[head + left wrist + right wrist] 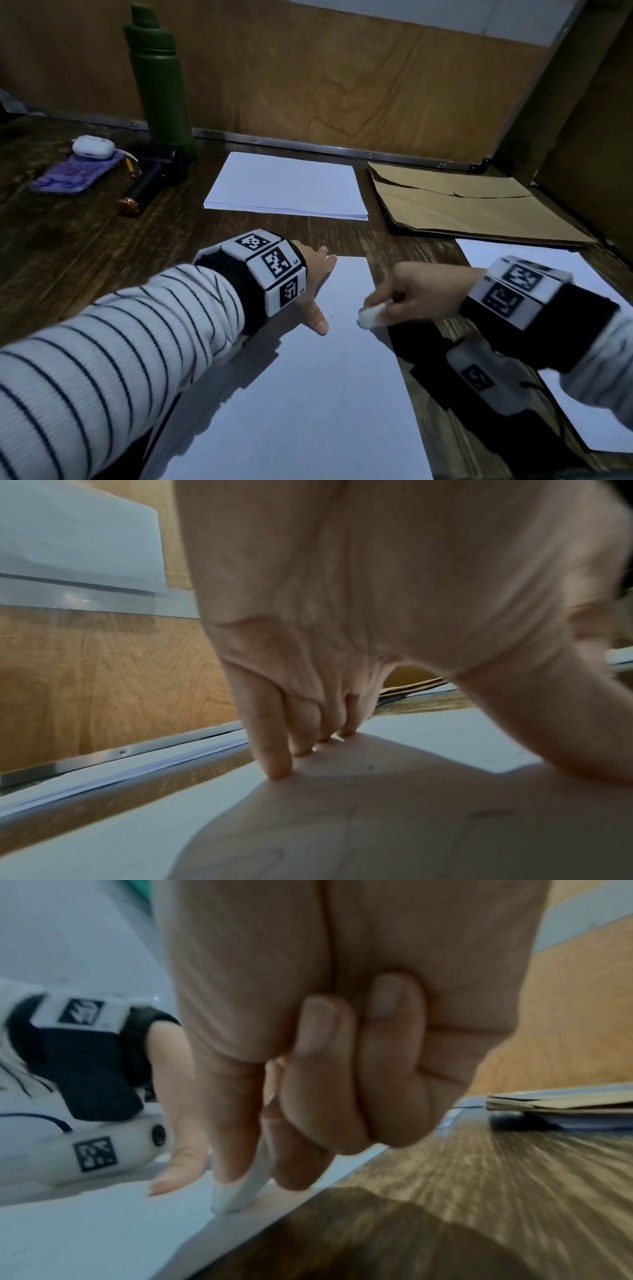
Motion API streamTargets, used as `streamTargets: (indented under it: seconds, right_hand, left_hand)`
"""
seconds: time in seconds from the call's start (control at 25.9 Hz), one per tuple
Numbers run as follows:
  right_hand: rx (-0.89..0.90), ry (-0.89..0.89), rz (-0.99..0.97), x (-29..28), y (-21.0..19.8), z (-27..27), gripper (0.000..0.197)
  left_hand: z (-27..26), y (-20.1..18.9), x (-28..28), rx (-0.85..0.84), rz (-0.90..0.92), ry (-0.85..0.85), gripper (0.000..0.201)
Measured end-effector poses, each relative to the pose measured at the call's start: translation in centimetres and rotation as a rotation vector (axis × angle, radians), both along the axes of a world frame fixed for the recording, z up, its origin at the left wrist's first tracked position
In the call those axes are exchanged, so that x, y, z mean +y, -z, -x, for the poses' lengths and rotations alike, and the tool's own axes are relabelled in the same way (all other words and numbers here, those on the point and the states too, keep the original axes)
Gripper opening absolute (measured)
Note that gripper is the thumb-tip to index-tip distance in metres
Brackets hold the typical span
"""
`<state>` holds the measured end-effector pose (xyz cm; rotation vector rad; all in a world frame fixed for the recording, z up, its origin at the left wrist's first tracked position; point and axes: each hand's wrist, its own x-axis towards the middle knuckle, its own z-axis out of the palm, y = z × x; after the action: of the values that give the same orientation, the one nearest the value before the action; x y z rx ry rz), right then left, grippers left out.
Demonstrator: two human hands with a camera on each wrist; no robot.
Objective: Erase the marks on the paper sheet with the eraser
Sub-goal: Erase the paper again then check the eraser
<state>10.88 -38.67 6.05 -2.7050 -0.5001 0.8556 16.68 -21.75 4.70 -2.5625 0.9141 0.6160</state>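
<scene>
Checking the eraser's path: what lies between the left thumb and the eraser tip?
In the head view, only bare paper sheet with one tiny dark mark beside the left hand thumb; the right hand pinches the eraser.

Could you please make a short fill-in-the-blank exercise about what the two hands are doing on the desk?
1. The right hand pinches a white ____.
2. The left hand presses flat on the paper sheet with its fingers ____.
3. The tall bottle standing at the back of the desk is ____ in colour.

Missing words: eraser; straight; green
</scene>
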Motion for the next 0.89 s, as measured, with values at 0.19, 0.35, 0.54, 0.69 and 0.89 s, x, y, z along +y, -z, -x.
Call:
streamTargets:
  seconds: [0.19, 0.35, 0.54, 0.69, 0.89]
  right_hand:
    - [-0.033, 0.668, -0.476, -0.7, 0.6, 1.7, 0.024]
    - [0.117, 1.299, -1.302, 0.9, 0.2, 1.6, 0.022]
    - [0.522, 1.131, -1.427, 8.0, 2.7, 3.8, 0.039]
    - [0.234, 1.317, -1.448, 7.8, 3.9, 2.3, 0.036]
    - [-0.052, 1.464, -1.562, 4.1, 2.7, 0.8, 0.03]
  left_hand:
    - [0.0, -0.5, 0.7, 0.047, 0.085, 0.016, 0.106]
    - [-0.4, -0.7, 2.3, 0.071, 0.196, -0.038, 0.084]
    - [0.3, -0.6, 4.6, 0.075, 0.06, -0.147, 0.101]
    - [0.8, -0.9, 4.8, 0.059, 0.028, -0.116, 0.1]
    - [0.8, -1.1, 4.9, 0.082, 0.027, -0.117, 0.103]
